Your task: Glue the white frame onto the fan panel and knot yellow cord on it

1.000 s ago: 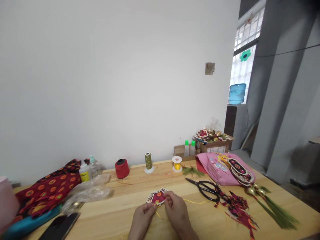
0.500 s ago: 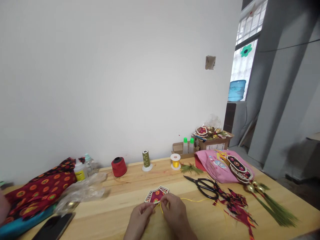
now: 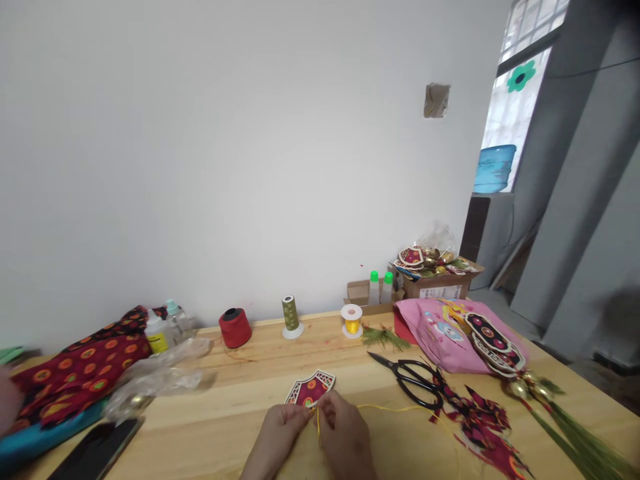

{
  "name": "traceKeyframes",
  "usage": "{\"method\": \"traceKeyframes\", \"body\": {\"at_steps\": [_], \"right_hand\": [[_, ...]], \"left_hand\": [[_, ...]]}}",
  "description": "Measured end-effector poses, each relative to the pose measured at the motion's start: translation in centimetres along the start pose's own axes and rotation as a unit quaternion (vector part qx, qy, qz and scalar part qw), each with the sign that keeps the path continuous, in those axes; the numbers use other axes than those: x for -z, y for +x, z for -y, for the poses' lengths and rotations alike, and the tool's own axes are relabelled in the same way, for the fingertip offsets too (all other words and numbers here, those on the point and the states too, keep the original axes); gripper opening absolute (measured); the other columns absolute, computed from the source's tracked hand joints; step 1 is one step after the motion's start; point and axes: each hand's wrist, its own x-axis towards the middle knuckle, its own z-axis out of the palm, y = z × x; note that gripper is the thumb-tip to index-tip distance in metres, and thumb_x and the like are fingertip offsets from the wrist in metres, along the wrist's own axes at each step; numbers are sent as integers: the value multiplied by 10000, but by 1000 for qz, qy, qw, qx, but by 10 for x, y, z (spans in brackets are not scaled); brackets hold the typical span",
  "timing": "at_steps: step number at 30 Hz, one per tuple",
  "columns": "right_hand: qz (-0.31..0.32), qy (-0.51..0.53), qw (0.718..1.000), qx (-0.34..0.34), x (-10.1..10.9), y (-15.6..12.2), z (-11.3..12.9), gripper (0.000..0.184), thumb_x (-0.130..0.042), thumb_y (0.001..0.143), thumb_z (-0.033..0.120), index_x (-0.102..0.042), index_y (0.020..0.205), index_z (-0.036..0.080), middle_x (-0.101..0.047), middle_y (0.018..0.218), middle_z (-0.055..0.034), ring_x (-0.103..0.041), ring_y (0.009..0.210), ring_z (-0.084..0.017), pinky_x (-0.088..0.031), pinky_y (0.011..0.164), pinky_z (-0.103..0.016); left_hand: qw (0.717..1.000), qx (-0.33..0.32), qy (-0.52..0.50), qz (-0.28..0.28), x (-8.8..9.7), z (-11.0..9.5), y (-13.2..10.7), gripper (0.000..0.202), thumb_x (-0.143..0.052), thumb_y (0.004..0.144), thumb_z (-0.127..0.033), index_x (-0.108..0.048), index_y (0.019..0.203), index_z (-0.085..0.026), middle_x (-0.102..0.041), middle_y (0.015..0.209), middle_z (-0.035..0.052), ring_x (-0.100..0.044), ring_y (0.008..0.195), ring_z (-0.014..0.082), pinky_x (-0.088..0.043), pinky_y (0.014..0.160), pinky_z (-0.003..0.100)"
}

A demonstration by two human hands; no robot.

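A fan-shaped ornament (image 3: 310, 389) with maroon patterned fabric and a pale cut-out frame lies at the front middle of the table. Thumb and fingers of my left hand (image 3: 280, 432) are closed on yellow cord at its lower edge. Close beside it, my right hand (image 3: 344, 433) pinches the same yellow cord (image 3: 390, 408), whose strand hangs between the hands and also trails off to the right. The fingertips hide the exact spot where cord meets ornament. Black-handled scissors (image 3: 411, 380) rest to the right, next to maroon fabric scraps (image 3: 480, 423).
Along the wall stand a red thread cone (image 3: 235, 328), a green thread spool (image 3: 290, 317) and a yellow cord spool (image 3: 352, 322). Right: a pink bag (image 3: 430, 327), tasselled ornaments (image 3: 493, 343), a filled cardboard box (image 3: 440, 287). Left: patterned cloth (image 3: 95, 367), a phone (image 3: 95, 453), glue bottles (image 3: 157, 332).
The view has shifted slightly. Both hands stay at the ornament's lower edge, and the yellow strand between them now hangs straighter and longer.
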Motion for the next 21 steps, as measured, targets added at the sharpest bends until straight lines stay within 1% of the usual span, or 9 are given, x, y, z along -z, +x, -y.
{"method": "traceKeyframes", "body": {"at_steps": [2, 4, 8, 11, 14, 17, 21], "right_hand": [[14, -12, 1000, 5, -1, -1, 1, 123, -438, 693, 204, -551, 691, 255, -629, 639, 29, -568, 600, -132, -330, 495, -192], [26, -37, 999, 20, -4, -2, 2, 125, -454, 670, 183, -553, 676, 259, -627, 626, 30, -561, 570, -131, -316, 481, -195], [11, -67, 997, 48, -15, -4, -3, 113, -468, 671, 192, -554, 667, 264, -632, 617, 29, -567, 570, -137, -319, 497, -206], [-4, -47, 997, 57, -23, -4, -11, 132, -433, 716, 222, -556, 723, 268, -645, 658, 21, -584, 613, -145, -337, 527, -210], [1, -38, 997, 64, -25, -2, -15, 164, -401, 747, 250, -564, 750, 265, -651, 697, 8, -589, 635, -148, -344, 531, -208], [13, -63, 997, 53, -21, 0, -12, 193, -396, 750, 246, -580, 696, 267, -649, 659, 5, -587, 615, -155, -331, 515, -213], [23, -79, 996, 33, -14, 1, -5, 207, -414, 737, 258, -580, 614, 263, -644, 623, -1, -579, 590, -164, -308, 491, -224]], "left_hand": [[1000, 1, -25, -4, 0, -1, 0, 378, -609, 518, -488, -616, 514, -110, -513, 404, -25, -368, 394, 78, -266, 422, 201], [999, -14, -44, 0, 0, -2, -1, 377, -612, 527, -477, -640, 557, -102, -552, 439, -9, -430, 444, 99, -319, 462, 208], [997, -64, -43, 12, 0, -4, -4, 403, -575, 583, -480, -674, 678, -102, -608, 521, 16, -523, 574, 148, -402, 622, 252], [997, -76, -28, 4, -1, -5, -8, 397, -565, 604, -464, -677, 762, -118, -651, 617, 40, -549, 629, 168, -414, 706, 283], [997, -76, -21, -10, -2, -7, -11, 361, -556, 627, -434, -675, 798, -139, -670, 679, 48, -565, 689, 189, -413, 743, 302], [996, -79, 10, -42, -4, -8, -14, 331, -551, 637, -416, -676, 798, -155, -679, 724, 48, -570, 746, 206, -411, 761, 309], [993, -93, 35, -58, -5, -6, -18, 330, -553, 634, -400, -666, 843, -171, -682, 804, 55, -578, 781, 214, -402, 798, 316]]}}
